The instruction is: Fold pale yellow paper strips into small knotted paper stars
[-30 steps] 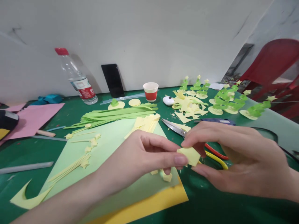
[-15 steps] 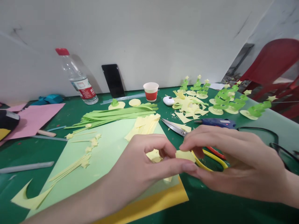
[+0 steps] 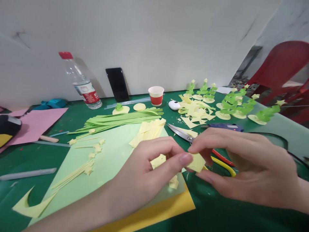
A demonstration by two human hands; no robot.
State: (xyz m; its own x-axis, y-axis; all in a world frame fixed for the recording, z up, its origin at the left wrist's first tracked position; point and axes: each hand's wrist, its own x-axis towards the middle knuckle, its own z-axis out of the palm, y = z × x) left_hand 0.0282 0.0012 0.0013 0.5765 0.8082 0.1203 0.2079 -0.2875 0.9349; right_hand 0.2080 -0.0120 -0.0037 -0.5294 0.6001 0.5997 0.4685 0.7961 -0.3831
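A small pale-yellow folded paper pentagon (image 3: 197,162) is between my hands above the front of the table. My left hand (image 3: 154,170) pinches its left side between thumb and fingers. My right hand (image 3: 253,164) curves around the other side, with a fingertip at the paper's upper edge and the thumb by its lower edge. Behind and below my right hand lie scissors (image 3: 182,132) with red and yellow handles, partly hidden. A bundle of pale-yellow paper strips (image 3: 151,129) lies beyond my left hand, on a light-green sheet (image 3: 116,154). Small folded yellow paper pieces (image 3: 173,182) lie under my left hand.
Green paper strips (image 3: 120,118) lie behind the sheet. A paper cup (image 3: 156,98), a phone (image 3: 117,84) and a water bottle (image 3: 85,88) stand by the wall. Yellow scraps (image 3: 196,111), a blue glue gun (image 3: 225,127) and its cord, and green spiral ornaments topped with stars (image 3: 228,106) are to the right.
The folded paper has turned and shows a larger face. My left thumb has drawn back up and left, and my right thumb has separated from it.
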